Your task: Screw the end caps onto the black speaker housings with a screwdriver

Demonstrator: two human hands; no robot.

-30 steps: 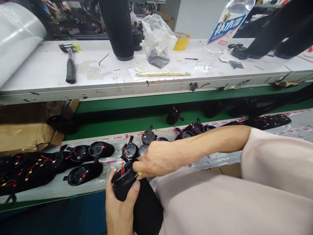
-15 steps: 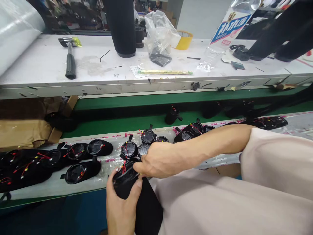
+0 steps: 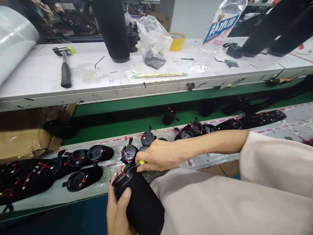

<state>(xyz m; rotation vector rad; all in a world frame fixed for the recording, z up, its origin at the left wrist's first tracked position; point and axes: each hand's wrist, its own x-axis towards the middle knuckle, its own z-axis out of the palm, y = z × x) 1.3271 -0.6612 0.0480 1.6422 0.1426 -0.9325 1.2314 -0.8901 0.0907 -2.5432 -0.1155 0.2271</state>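
Note:
My left hand (image 3: 119, 209) is wrapped around a black fabric-covered cylindrical speaker body (image 3: 144, 202), its thumb along the side. The body lies tilted, with its open end away from me. Red wires (image 3: 122, 170) stick up out of that end, and a dark slotted panel (image 3: 124, 179) shows on the rim. Over the rim, my right hand (image 3: 156, 156) is closed in a pinch. A small yellow connector (image 3: 141, 162) shows at its fingertips, with a thin lead running toward the rim. The inside of the body is mostly hidden.
More black speaker bodies (image 3: 78, 180) with loose red wires lie along the plastic-covered bench (image 3: 110, 176). On the white shelf (image 3: 83, 85) are a hammer (image 3: 65, 70), a hex key (image 3: 99, 62), a clear plastic bag (image 3: 154, 42), yellow tape (image 3: 177, 42) and a bottle (image 3: 217, 36).
The speaker body has turned, showing more of its side and the slotted panel. My right hand has lifted slightly off the rim, and the yellow connector now shows at its fingertips.

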